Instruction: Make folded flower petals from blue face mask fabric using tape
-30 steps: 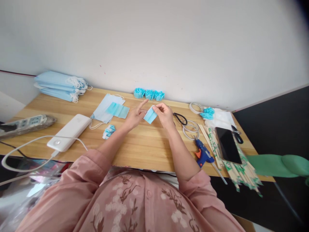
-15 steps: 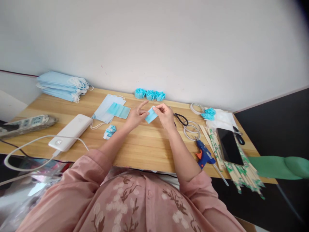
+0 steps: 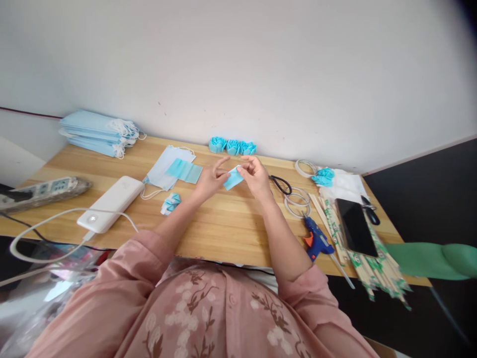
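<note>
Between my two hands, above the middle of the table, is a small piece of blue mask fabric [image 3: 233, 179]. My left hand [image 3: 213, 180] pinches its left edge with the thumb, index finger raised. At its upper right corner, my right hand [image 3: 256, 175] grips it between thumb and fingers. Just beyond the hands stand three blue fabric roses [image 3: 233, 146] in a row by the wall. Left of my left hand, a blue fabric strip [image 3: 185, 171] lies over a face mask [image 3: 164, 164]. Nearer to me rests a small folded blue and white piece [image 3: 171, 204].
A stack of masks [image 3: 97, 133] is at the back left, with a white power bank [image 3: 112, 204] and a power strip [image 3: 44, 192] nearer. On the right are black-handled scissors [image 3: 282, 185], tape rolls [image 3: 297, 202], a blue glue gun [image 3: 316, 239], a phone [image 3: 356, 227] and wrapped chopsticks [image 3: 383, 276].
My right fingers have shifted slightly on the fabric piece, with the index finger lifted a little. The whole view has moved slightly; the fabric stays in both hands.
</note>
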A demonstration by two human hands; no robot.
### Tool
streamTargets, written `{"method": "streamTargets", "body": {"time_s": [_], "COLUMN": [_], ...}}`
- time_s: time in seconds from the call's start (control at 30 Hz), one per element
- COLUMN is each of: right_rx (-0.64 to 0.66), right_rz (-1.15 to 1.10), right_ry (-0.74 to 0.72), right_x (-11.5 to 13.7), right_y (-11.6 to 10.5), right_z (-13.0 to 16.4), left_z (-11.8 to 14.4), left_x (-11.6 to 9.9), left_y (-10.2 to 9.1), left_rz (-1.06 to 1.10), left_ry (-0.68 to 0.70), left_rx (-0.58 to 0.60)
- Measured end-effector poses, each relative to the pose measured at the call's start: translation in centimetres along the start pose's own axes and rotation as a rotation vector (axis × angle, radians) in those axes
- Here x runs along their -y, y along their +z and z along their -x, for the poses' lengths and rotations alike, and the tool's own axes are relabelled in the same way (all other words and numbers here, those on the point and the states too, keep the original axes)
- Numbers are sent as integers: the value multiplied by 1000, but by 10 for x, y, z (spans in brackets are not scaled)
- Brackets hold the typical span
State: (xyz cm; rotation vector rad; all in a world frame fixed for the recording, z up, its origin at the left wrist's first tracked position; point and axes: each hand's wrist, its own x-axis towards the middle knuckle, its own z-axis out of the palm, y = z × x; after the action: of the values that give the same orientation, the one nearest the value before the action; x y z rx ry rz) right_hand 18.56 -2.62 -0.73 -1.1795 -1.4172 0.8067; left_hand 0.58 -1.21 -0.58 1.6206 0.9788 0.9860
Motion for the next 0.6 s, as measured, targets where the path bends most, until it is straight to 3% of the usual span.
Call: {"method": "streamTargets", "body": {"time_s": [0.2, 0.33, 0.5, 0.6], "right_rx": [169, 214, 109, 93], "right_rz": [504, 681, 519, 372], "right_ry": [-327, -387, -296, -203], "right_x": [18, 16, 13, 14], "right_y": [-16, -13, -8, -7], "right_z": [0, -1, 1, 3], "left_z": [3, 4, -1, -2], "left_x": [-2, -2, -1, -2], "left_y": [1, 2, -1, -3], "left_rz": [-349, -399, -140, 144], "left_ry": [137, 152, 22, -116], "left_rx": [8, 2, -108, -76]}}
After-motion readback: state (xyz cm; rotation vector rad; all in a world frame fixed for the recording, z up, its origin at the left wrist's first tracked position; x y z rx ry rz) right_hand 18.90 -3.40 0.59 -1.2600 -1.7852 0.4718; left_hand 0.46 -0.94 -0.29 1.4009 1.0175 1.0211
